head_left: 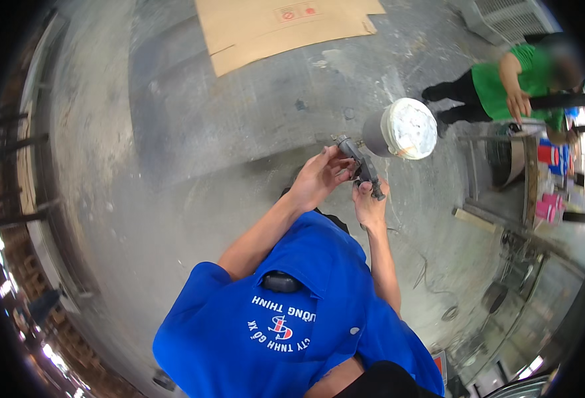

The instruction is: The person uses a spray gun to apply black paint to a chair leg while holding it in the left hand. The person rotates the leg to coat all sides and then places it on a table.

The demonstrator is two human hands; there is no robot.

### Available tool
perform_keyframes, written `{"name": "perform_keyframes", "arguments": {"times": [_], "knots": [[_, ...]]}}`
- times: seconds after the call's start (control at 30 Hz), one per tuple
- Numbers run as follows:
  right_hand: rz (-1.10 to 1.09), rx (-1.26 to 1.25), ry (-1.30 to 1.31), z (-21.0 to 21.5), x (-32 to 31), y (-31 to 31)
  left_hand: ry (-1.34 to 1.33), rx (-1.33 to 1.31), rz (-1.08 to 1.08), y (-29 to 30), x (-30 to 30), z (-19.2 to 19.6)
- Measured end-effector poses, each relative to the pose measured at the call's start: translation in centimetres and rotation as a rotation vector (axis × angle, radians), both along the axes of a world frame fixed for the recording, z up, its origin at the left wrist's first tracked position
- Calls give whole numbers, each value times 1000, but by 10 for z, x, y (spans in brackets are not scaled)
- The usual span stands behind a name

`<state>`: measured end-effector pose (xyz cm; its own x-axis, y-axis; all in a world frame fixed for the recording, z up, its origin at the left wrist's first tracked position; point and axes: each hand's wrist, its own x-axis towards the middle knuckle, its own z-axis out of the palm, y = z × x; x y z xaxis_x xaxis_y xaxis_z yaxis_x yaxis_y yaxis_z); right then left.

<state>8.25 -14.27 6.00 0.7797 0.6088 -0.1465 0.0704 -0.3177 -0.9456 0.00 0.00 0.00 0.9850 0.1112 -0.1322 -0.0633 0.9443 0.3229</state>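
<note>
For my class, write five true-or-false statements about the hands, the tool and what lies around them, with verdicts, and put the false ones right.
1. The right hand holds the dark tool at the end nearer the wearer's body. True.
2. The left hand hangs down at the wearer's side. False: it is raised at the tool's farther end.
3. The bucket stands to the left of the tool in the picture. False: it stands to the right.
4. The cardboard sheet lies on the floor. True.
5. The other person in view wears a red top. False: the top is green.
</note>
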Motion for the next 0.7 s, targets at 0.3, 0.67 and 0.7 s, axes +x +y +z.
{"name": "perform_keyframes", "arguments": {"times": [0.3, 0.67, 0.7], "knots": [[42, 65, 61, -9, 5, 10, 144, -141, 128, -14, 17, 11], [-149, -57, 5, -32, 15, -32, 483, 144, -124, -23, 34, -14], [-189, -43, -15, -40, 13, -35, 560, 247, -149, -17, 30, -20]]}}
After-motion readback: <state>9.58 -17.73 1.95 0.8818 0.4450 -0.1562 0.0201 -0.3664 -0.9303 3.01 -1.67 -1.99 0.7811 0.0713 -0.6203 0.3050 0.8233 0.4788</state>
